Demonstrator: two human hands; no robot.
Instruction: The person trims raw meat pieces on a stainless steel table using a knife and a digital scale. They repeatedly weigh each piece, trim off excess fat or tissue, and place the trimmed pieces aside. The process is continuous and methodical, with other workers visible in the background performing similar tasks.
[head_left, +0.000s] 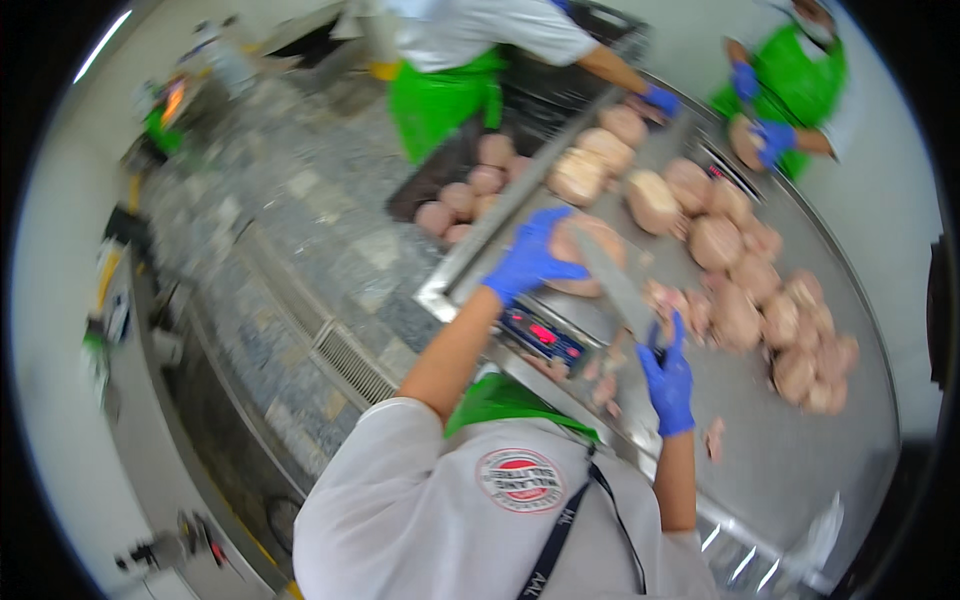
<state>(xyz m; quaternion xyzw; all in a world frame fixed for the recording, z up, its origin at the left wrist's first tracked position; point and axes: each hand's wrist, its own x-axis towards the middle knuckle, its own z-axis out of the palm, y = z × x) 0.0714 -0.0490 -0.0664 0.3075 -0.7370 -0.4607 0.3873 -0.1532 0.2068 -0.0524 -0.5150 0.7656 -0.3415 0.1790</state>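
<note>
My left hand, in a blue glove, is closed around the left side of a round, pale pink piece of meat. That piece sits at the scale, whose red digits glow on its near side. My right hand, also gloved in blue, grips a knife by its dark handle. The wide blade lies across the meat's right side; whether it cuts in is too blurred to tell. Small pink trimmings lie right of the blade.
More round meat pieces are heaped on the steel table. A dark crate of meat stands beyond the table's left edge. One co-worker reaches over the far end; another holds meat at the far right near a second scale.
</note>
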